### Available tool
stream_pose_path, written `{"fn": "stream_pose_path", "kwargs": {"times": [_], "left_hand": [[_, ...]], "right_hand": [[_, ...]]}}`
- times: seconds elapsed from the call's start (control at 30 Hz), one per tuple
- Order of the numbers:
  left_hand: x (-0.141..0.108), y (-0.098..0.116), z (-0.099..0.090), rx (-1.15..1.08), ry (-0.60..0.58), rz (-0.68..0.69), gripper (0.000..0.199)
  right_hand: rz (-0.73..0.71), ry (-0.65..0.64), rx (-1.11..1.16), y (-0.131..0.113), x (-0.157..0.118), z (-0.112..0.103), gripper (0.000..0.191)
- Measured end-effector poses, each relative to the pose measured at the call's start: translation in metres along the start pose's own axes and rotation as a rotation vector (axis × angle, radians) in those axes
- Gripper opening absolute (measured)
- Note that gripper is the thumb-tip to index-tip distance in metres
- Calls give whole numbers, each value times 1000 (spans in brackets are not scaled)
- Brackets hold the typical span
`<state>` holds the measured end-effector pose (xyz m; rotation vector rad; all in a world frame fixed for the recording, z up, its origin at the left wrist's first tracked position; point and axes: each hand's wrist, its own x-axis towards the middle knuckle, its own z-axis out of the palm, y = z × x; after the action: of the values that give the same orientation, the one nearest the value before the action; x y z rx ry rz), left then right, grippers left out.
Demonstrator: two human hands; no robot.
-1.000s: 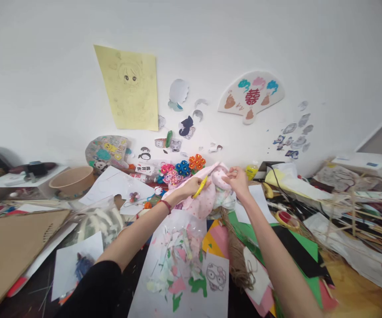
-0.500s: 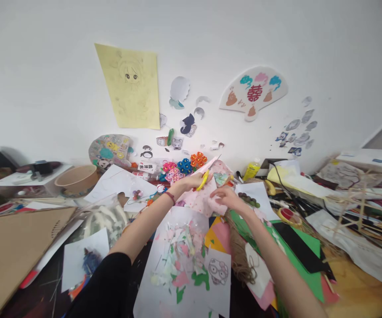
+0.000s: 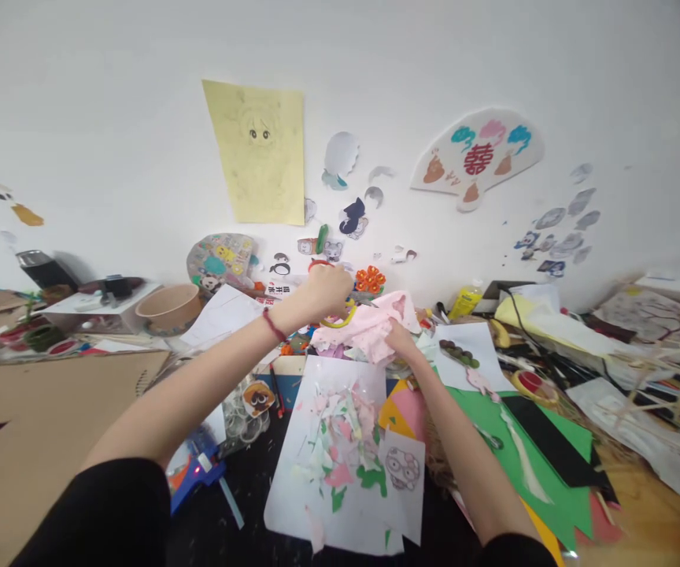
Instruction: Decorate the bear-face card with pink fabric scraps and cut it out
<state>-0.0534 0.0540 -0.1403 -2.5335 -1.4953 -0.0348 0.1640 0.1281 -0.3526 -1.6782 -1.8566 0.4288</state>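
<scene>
Your right hand (image 3: 400,340), closed, pinches pink cloth (image 3: 369,321), bunched beyond scrap-strewn white sheet (image 3: 293,504); left hand (image 3: 329,291) curled by yellow-handled scissors (image 3: 340,322), grip too blurred to tell; draw cloth flat, mind unseen blades.

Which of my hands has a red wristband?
The red wristband is on your left hand's wrist, near the orange flowers; the right hand, holding pink cloth, has none.

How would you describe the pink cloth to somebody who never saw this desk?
Below the wall, find the white sheet strewn with paper scraps. At its far edge, the right hand holds the cloth: pale and crumpled, unlike the bright orange flowers.
</scene>
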Motion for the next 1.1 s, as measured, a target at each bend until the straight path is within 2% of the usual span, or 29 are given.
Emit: {"fn": "stream_pose_path", "kwargs": {"times": [0.1,0.17,0.23,0.3,0.37,0.47,0.57,0.63,0.7,0.77,0.83,0.9,1.03,1.1], "left_hand": [[-40,-12,-10,126,60,-51,24],[-65,-22,-13,250,99,-96,22],[-87,-34,-11,312,151,-153,24],[-108,-44,-3,282,198,-228,33],[-130,-51,9,180,213,-310,41],[-165,-52,35,-44,139,-383,39],[-199,-48,67,-154,68,-454,38],[-214,-47,88,-178,103,-505,36],[-219,-50,107,-165,124,-581,36],[-216,-56,121,-126,74,-652,41],[-204,-64,133,-115,40,-671,42],[-189,-73,142,-115,10,-671,39],[-162,-91,156,-125,-65,-670,33],[-155,-103,160,-132,-112,-678,34]], "right_hand": [[54,16,-21,-1,-7,-7,35],[29,22,-16,-7,-17,-10,36],[-19,53,-2,-17,-29,-15,29],[-68,125,15,-27,-41,-26,20],[-109,227,33,-35,-54,-42,27],[-167,355,55,-44,-77,-72,36],[-242,342,61,-51,-114,-94,31],[-284,299,61,-52,-143,-101,27],[-295,261,65,-50,-173,-104,26],[-241,191,95,-44,-200,-105,26],[-120,164,196,-36,-223,-105,21],[16,198,268,-29,-244,-105,19],[99,198,256,-18,-280,-98,22],[134,107,195,-12,-295,-90,26]]}}
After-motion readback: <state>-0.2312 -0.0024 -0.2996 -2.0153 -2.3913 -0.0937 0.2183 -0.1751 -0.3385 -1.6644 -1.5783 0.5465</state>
